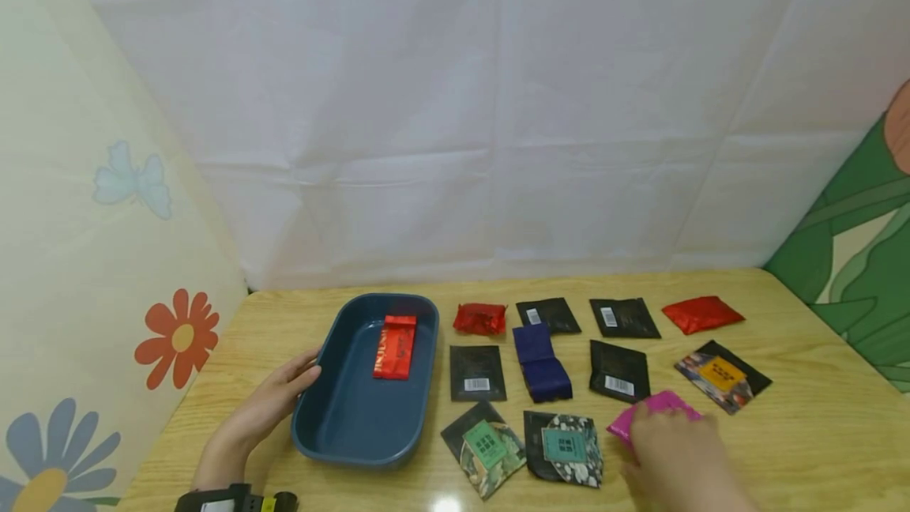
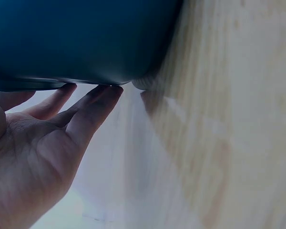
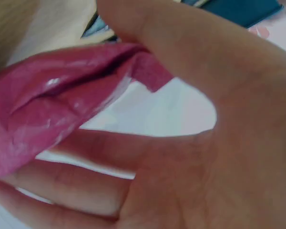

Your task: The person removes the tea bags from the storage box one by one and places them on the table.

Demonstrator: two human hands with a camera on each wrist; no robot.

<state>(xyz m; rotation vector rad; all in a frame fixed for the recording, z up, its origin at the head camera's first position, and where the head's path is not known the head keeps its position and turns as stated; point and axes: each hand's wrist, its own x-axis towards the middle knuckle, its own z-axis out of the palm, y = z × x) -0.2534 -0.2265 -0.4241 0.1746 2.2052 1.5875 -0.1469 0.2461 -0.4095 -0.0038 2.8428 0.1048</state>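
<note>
My right hand [image 1: 671, 449] pinches a shiny pink packet [image 1: 657, 409] between thumb and fingers at the front right. The right wrist view shows the crinkled pink packet [image 3: 52, 100] with the thumb on its near side and the fingers behind it. At the left, my left hand [image 1: 273, 401] touches the outer wall of a dark blue tray [image 1: 355, 449]. In the left wrist view its fairly straight fingers [image 2: 93, 112] lie with their tips against the tray's side. A flat red packet [image 1: 395, 348] lies inside the tray.
Right of the tray, black packets [image 1: 476, 374], a folded dark purple packet [image 1: 542, 362], red packets [image 1: 480, 318] and patterned packets [image 1: 565, 447] lie spread over the wooden table [image 1: 817, 433]. A white cloth [image 1: 498, 141] hangs behind the table.
</note>
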